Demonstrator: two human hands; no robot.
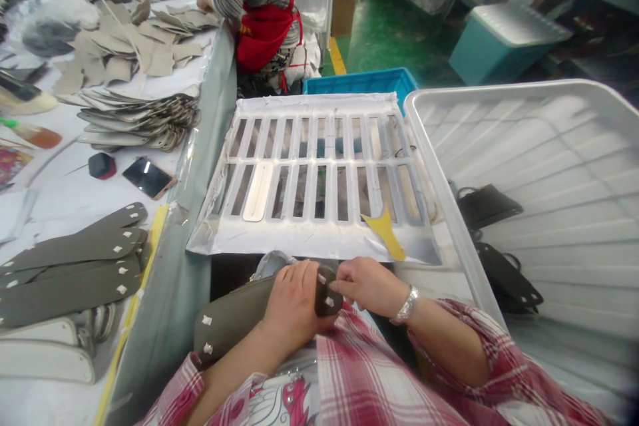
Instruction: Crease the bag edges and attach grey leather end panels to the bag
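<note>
My left hand (pixel 294 299) is wrapped over a long dark olive leather-like piece (pixel 234 309) with rounded ends, held against my lap. Small white tabs show near the corners at both of its ends. My right hand (pixel 372 286), with a silver bracelet at the wrist, has thumb and fingers pinched together at the piece's right end, beside a white tab. What lies between those fingertips is too small to make out. Just beyond both hands stands a white slotted rack (pixel 319 236). A cream strip (pixel 258 192) and a yellow forked piece (pixel 387 231) lie on it.
Left is a worktable with tabbed olive pieces (pixel 74 266), stacked grey pieces (pixel 140 120), a phone (pixel 148 178) and a dark red-sided object (pixel 101 165). A white bin (pixel 549 113) on the right holds dark pieces (pixel 489 205). A co-worker in a red apron (pixel 264 33) sits ahead.
</note>
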